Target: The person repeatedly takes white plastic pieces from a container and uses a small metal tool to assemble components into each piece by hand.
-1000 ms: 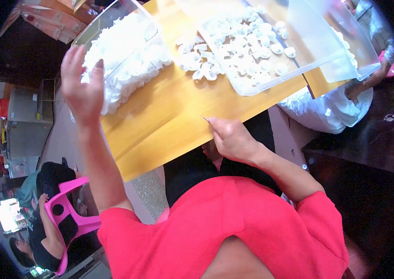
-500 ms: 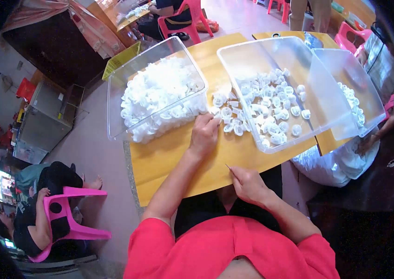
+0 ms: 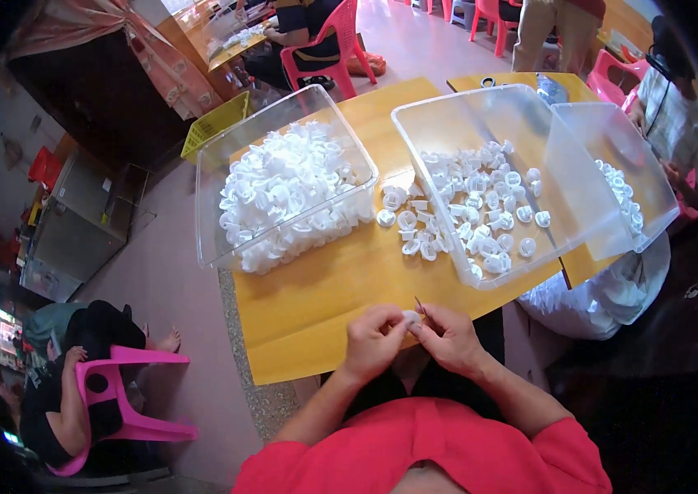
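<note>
Close to the table's front edge, my left hand (image 3: 371, 339) pinches a small round white plastic part (image 3: 411, 318). My right hand (image 3: 452, 339) meets it there, closed on a thin, dark pointed tool (image 3: 418, 305) whose tip sticks up beside the part; the rest of the tool is hidden in my fingers. Ahead on the yellow wooden table (image 3: 308, 309) lies a loose group of similar white parts (image 3: 420, 235). It sits between a clear plastic bin heaped with parts (image 3: 291, 185) at left and a clear bin with fewer parts (image 3: 493, 284) at right.
Another clear bin (image 3: 653, 177) overlaps the right one and holds more white parts. Below it bulges a white sack (image 3: 604, 300). A yellow basket (image 3: 216, 125) stands behind the left bin. People sit nearby, one on a pink chair (image 3: 131, 424) at left, another at the right.
My left hand has come back from the loose parts to the table's front edge with one white part. My right hand has shifted slightly, and both hands are now together.
</note>
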Action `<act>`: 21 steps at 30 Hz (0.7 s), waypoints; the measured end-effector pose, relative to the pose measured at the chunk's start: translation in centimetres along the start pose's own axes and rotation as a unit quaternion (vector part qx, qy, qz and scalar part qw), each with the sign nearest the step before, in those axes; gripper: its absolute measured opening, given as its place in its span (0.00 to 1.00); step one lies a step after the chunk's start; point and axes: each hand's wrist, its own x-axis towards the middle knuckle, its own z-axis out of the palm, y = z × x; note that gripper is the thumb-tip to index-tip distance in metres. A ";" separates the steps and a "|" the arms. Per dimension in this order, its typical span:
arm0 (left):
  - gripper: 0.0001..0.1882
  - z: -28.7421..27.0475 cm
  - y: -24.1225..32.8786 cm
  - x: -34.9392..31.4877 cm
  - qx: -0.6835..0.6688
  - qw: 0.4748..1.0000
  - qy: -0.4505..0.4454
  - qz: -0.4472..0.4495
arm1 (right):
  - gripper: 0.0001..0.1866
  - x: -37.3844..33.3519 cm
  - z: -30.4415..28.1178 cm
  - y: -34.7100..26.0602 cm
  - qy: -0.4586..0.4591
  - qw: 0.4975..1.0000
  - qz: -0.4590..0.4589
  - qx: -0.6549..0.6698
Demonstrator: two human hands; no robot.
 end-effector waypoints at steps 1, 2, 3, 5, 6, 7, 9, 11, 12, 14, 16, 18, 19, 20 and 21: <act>0.05 0.5 -0.1 -0.9 -0.039 0.998 0.015 -0.037 | 0.12 -0.1 0.2 0.0 0.002 1.000 -0.027 0.000; 0.05 0.7 0.0 -1.1 -0.039 0.998 0.017 -0.037 | 0.12 0.0 0.2 -0.3 0.000 1.000 -0.029 -0.001; 0.07 0.9 0.2 -1.3 -0.064 0.995 0.031 -0.069 | 0.12 -0.1 0.1 -0.6 -0.013 1.000 -0.007 -0.007; 0.09 0.7 0.3 -1.6 -0.091 0.990 0.046 -0.102 | 0.12 -0.3 0.2 -0.6 -0.027 0.999 0.015 -0.014; 0.11 0.2 0.2 -1.6 -0.055 0.997 0.003 -0.059 | 0.11 -0.3 0.3 -0.4 -0.034 0.999 0.024 0.020; 0.13 -0.1 0.2 -1.6 -0.019 0.999 -0.041 -0.016 | 0.10 -0.3 0.4 -0.2 -0.039 0.997 0.034 0.053; 0.16 -0.2 1.2 -1.9 -0.109 0.991 -0.060 -0.046 | 0.08 -0.4 0.4 0.7 -0.036 0.997 0.046 0.057; 0.18 -0.1 1.4 -2.9 -0.198 0.974 -0.077 -0.077 | 0.06 -0.7 0.3 0.6 -0.041 0.985 0.140 0.097; 0.18 0.0 0.7 -3.0 -0.251 0.960 -0.077 -0.097 | 0.06 -0.6 0.2 0.3 -0.042 0.985 0.140 0.097; 0.18 0.0 0.1 -3.3 -0.305 0.941 -0.077 -0.123 | 0.07 -1.0 0.0 0.0 -0.042 0.973 0.171 0.149; 0.18 -0.4 -0.1 -3.2 -0.387 0.883 -0.124 -0.233 | 0.07 -0.6 -0.2 0.4 -0.053 0.972 0.180 0.140; 0.16 -0.3 -0.5 -2.4 -0.374 0.888 -0.120 -0.240 | 0.09 0.1 -0.3 0.4 -0.067 0.973 0.192 0.110; 0.16 -0.5 -1.0 -2.6 -0.356 0.890 -0.117 -0.259 | 0.09 0.3 -0.3 -0.1 -0.067 0.977 0.171 0.107; 0.17 -0.7 -0.4 -2.3 -0.309 0.911 -0.111 -0.251 | 0.08 0.2 -0.1 0.5 -0.050 0.993 0.093 0.056; 0.17 -0.9 -1.1 -2.6 -0.364 0.898 -0.082 -0.233 | 0.10 0.2 -0.2 0.2 -0.050 0.992 0.097 0.056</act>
